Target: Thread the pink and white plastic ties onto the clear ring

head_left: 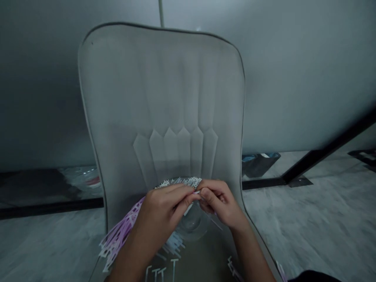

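My left hand (167, 203) and my right hand (219, 199) meet over the chair seat, fingers pinched together on a small white piece (196, 192) between their fingertips. Beneath them sits a clear round dish (192, 225), partly hidden by the hands. Small white pieces (195, 181) lie heaped just behind the fingers. A bundle of purple strips with white ends (123, 233) lies left of my left wrist. Pale blue sticks (174, 243) are near my left forearm, and several white T-shaped pieces (174, 266) lie at the front of the seat.
The grey padded chair back (164, 90) rises behind the hands. More thin pieces (234, 269) lie beside my right forearm. A dark bag (261, 164) and a clear plastic bag (84, 180) are on the floor beyond, near a black metal bar (329, 147).
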`<action>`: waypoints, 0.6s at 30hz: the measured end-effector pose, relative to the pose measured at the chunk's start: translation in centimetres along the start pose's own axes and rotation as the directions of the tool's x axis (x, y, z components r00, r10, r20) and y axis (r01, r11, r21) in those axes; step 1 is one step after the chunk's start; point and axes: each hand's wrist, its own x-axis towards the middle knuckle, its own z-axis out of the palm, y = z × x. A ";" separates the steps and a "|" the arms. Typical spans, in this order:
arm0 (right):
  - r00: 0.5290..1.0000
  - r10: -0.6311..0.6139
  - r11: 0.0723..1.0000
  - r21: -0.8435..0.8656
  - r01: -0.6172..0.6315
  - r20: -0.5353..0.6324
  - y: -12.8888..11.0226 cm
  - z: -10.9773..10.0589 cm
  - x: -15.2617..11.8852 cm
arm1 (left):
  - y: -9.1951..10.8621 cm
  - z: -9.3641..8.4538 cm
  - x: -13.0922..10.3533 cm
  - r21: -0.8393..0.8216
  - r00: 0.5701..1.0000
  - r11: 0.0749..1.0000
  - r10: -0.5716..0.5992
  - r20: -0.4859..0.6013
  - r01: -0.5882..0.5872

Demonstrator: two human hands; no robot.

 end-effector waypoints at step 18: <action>0.998 -0.037 0.949 -0.309 0.053 0.058 -0.5 -0.5 0.3 | 0.1 -0.5 -0.1 0.112 0.989 0.993 -0.051 0.142 0.035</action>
